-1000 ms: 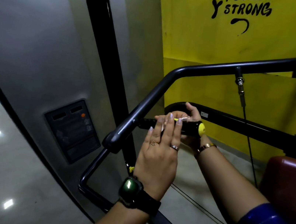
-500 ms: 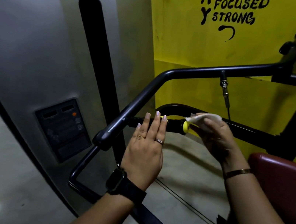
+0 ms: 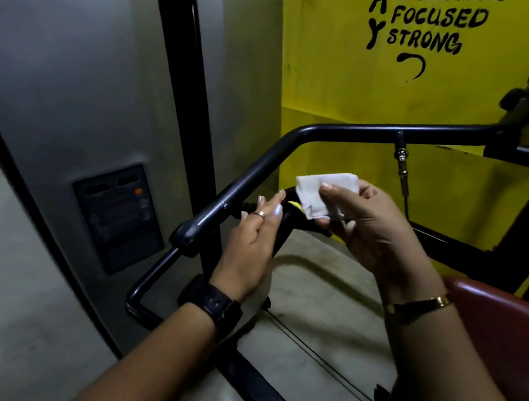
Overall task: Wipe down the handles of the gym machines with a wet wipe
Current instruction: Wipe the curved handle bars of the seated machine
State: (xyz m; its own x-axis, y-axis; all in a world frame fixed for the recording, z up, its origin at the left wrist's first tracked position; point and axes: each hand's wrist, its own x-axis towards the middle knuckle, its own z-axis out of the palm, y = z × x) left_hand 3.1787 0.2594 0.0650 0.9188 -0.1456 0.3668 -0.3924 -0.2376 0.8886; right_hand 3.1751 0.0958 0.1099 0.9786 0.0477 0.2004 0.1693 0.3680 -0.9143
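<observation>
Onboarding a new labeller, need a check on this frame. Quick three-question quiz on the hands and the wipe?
1. True or false: the left hand is curled into a fist.
2. Who holds the wipe? A) the left hand B) the right hand C) both hands
3. Fill in: the wall with the black lettering is ___.

Key
1. False: its fingers are straight and hold nothing.
2. B: the right hand pinches it between thumb and fingers.
3. Yellow.
</observation>
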